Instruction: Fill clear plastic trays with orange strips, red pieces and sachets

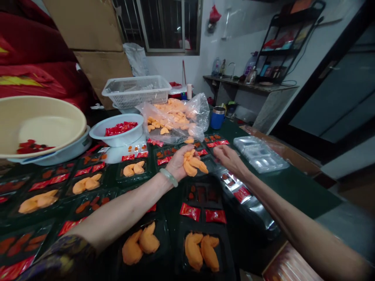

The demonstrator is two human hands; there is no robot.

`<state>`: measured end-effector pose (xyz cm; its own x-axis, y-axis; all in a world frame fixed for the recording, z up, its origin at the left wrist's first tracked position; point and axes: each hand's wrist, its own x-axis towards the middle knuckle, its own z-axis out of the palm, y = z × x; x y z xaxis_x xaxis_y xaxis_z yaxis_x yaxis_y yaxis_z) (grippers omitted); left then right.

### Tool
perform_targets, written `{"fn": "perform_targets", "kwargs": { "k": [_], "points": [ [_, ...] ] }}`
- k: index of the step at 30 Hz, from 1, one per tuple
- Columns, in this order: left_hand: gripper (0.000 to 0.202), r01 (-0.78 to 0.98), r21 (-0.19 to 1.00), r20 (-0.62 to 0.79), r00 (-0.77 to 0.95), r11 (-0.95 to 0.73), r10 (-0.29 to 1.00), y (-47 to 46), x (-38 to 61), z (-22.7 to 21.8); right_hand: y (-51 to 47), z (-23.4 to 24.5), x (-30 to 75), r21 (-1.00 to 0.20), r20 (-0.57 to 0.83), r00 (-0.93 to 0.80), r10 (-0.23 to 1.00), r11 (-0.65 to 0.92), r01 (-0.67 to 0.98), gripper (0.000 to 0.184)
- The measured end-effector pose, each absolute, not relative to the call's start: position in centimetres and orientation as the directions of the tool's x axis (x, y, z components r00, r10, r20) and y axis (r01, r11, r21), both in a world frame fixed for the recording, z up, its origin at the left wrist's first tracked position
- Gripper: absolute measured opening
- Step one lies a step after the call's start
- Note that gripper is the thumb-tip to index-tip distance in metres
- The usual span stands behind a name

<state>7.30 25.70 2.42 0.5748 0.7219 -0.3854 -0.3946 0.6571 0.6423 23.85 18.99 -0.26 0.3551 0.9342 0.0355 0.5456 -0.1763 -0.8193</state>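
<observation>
My left hand [178, 162], with a pale green bangle at the wrist, is closed around several orange folded pieces [195, 163] that look like fortune cookies. They stick out past the fingers, above the black compartment trays. To its right, my right hand [228, 158] hovers with fingers curled in; whatever they may hold is hidden. Below, a black tray [202, 228] contains two orange pieces, two red sachets [215, 216] and dark reddish bits in small compartments. Just beyond my hands lies a clear plastic bag [202, 117] full of the same orange pieces.
More filled trays [88, 185] cover the table's left side. Behind them stand a cream basin [43, 117], a pale blue bowl [117, 136] of red sachets and a white basket [137, 93]. Clear empty trays [260, 154] lie at right, near a blue mug [217, 119].
</observation>
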Motion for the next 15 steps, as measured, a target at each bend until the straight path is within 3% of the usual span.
{"fn": "perform_targets", "kwargs": {
  "k": [1,3,6,8,10,12,15],
  "points": [
    [0.005,-0.411,0.648,-0.369,0.567,0.641,0.736,25.5,7.4,2.5,18.1,0.4,22.2,-0.914,-0.032,0.274,0.961,-0.139,0.382,0.031],
    [0.006,-0.432,0.662,-0.341,0.554,0.612,0.759,25.2,7.5,2.6,16.5,1.4,19.3,-0.987,-0.075,0.164,0.984,-0.097,0.127,0.032],
    [0.006,-0.436,0.68,-0.33,0.536,0.59,0.777,25.3,7.0,2.7,15.3,2.2,17.8,-1.0,-0.007,0.212,0.977,-0.008,0.005,0.029],
    [0.007,-0.437,0.69,-0.339,0.509,0.577,0.791,25.8,6.0,2.7,15.6,2.5,18.8,-0.994,0.066,0.26,0.963,0.042,0.096,0.023],
    [0.007,-0.437,0.698,-0.35,0.483,0.568,0.802,26.5,4.5,2.7,16.6,2.6,20.4,-0.95,0.142,0.246,0.959,0.062,0.306,0.015],
    [0.008,-0.438,0.702,-0.349,0.476,0.561,0.808,27.0,2.9,2.7,18.2,2.3,21.8,-0.846,0.171,0.193,0.966,0.043,0.532,0.02],
    [0.012,-0.428,0.706,-0.332,0.504,0.564,0.798,26.8,1.0,2.8,20.9,1.0,22.3,-0.61,0.07,0.098,0.993,-0.036,0.791,0.033]
  ]
}}
